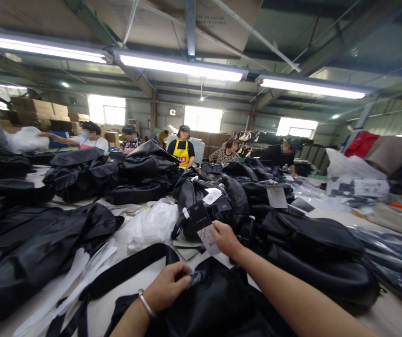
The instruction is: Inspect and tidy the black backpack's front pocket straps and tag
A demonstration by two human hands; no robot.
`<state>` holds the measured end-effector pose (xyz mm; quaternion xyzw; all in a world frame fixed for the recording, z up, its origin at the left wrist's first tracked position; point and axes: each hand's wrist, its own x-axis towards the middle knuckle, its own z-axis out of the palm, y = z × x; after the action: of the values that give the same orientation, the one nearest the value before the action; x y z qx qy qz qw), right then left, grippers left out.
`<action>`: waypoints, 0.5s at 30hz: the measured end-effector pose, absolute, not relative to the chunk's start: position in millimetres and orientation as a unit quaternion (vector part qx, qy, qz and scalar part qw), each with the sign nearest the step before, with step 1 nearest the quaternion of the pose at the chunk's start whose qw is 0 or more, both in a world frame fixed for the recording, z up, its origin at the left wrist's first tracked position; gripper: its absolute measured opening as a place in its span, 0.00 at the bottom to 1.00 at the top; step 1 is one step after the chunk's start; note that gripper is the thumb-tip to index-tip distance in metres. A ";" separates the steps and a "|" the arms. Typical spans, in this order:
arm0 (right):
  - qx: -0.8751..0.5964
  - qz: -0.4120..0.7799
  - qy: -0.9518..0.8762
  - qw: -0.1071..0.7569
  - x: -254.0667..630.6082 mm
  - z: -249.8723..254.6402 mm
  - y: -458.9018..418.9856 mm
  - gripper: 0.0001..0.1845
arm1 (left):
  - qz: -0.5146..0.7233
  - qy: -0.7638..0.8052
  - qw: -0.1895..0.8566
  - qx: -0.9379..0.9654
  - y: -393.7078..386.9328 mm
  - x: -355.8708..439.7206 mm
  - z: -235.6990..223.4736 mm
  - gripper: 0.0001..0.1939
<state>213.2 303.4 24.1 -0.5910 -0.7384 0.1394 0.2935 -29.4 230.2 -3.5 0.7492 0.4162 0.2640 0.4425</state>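
Note:
My right hand [226, 239] pinches a pale paper tag [207, 236] at its edge. Above that tag, and overlapping it, is a black hang tag [198, 215] with small light print. My left hand [171, 286], with a silver bangle at the wrist, has thumb and fingers closed on a small shiny plastic-wrapped piece [197, 278]. That piece lies at the top of a black bag [218, 299] in front of me. From the bag's left side a wide black strap [123, 269] loops across the table. Behind my right hand, a black handbag [236, 192] bears a white tag [212, 195].
Black bags [313, 234] are piled right, with more bags [46, 243] left. Crumpled white wrapping [153, 224] sits mid-table, near white strips [77, 271]. Clear plastic packs [390, 243] lie far right. Several people, one in a yellow apron [183, 152], are across the table.

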 end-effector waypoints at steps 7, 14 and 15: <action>-0.544 0.256 -0.678 0.422 203.7 38.0 268.9 0.16 | 0.423 0.389 0.522 0.630 242.7 -36.0 -28.8 0.40; -0.518 0.258 -0.676 0.456 180.2 45.9 241.3 0.13 | 0.452 0.352 0.559 0.600 246.2 -34.4 -37.7 0.42; -0.514 0.259 -0.678 0.459 177.3 47.5 239.0 0.13 | 0.446 0.346 0.564 0.603 245.2 -34.2 -35.4 0.40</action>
<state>177.3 239.0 47.5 -0.5135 -0.6776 0.2585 0.4586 -34.2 245.2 -35.4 0.6027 0.3463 0.4462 0.5636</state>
